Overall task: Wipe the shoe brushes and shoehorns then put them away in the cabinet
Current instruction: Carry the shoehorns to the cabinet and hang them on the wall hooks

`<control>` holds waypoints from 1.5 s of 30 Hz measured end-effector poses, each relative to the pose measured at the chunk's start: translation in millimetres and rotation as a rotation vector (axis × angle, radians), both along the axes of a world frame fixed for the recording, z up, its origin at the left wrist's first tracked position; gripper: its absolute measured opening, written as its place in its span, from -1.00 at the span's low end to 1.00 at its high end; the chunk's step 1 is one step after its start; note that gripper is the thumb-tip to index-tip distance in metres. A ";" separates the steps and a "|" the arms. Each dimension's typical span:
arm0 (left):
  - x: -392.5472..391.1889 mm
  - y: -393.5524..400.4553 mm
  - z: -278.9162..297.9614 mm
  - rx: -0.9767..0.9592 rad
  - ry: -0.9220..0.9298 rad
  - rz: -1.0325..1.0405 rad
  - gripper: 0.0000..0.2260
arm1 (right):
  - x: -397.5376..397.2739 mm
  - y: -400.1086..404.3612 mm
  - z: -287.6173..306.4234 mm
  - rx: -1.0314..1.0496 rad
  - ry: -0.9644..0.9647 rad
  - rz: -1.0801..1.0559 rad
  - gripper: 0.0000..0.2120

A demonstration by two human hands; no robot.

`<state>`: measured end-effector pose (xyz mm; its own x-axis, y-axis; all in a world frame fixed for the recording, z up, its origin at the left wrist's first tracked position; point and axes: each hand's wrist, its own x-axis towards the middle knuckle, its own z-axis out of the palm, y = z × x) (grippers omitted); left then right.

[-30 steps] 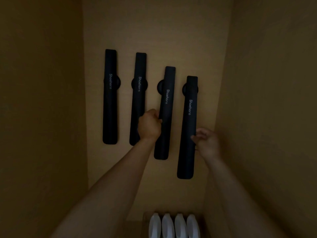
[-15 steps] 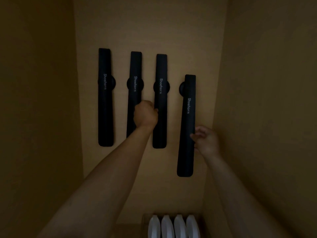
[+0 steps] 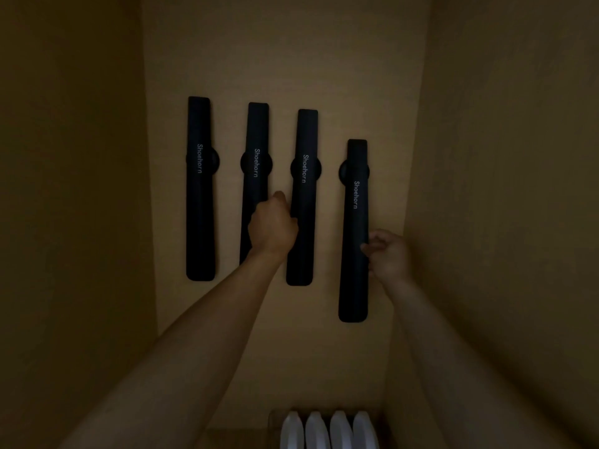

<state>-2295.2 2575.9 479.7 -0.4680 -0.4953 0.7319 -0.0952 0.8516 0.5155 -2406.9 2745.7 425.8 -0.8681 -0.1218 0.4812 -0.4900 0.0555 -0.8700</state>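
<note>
Several long black shoehorns marked "Shoehorn" hang on round black mounts on the cabinet's back wall [image 3: 291,59]. The far-left shoehorn [image 3: 200,189] and the second shoehorn [image 3: 257,140] hang untouched. My left hand [image 3: 274,226] is closed on the left edge of the third shoehorn [image 3: 304,196], which lines up with its neighbours. My right hand [image 3: 387,254] pinches the right edge of the fourth shoehorn [image 3: 355,231], which sits lower than the rest, its top just above its mount [image 3: 343,171].
The cabinet is dim, with a side wall close on the left [image 3: 74,222] and one on the right [image 3: 502,222]. Several white upright pieces [image 3: 329,431] stand in a row at the cabinet's bottom, below my forearms.
My left hand slid the third shoehorn up from a tilted, lower position until it stands level with the two at its left. The fourth shoehorn and my right hand barely moved.
</note>
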 end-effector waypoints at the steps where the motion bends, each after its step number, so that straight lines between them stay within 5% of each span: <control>1: 1.8 0.4 -0.7 -0.029 0.002 0.011 -0.91 | -2.4 -0.4 3.1 -0.002 -0.001 -0.007 -0.68; 8: 12.4 -2.3 -1.5 -0.185 -0.024 0.062 -0.91 | -18.9 -9.3 28.8 0.011 -0.017 -0.078 -0.93; 13: 18.2 -5.5 1.3 -0.193 -0.014 0.041 -0.88 | -24.0 -16.2 45.7 0.038 0.008 -0.152 -0.68; 23: 13.3 -4.0 10.5 -0.278 -0.016 0.038 -0.73 | -5.6 -21.5 54.6 0.211 0.143 -0.346 -0.88; 30: -15.4 11.3 20.4 -0.361 -0.100 0.162 -0.41 | 19.0 -26.5 66.8 0.305 0.268 -0.385 -0.51; 45: -34.0 12.0 20.0 -0.326 -0.084 0.154 -0.49 | 24.4 -32.0 80.8 0.505 0.236 -0.488 -0.56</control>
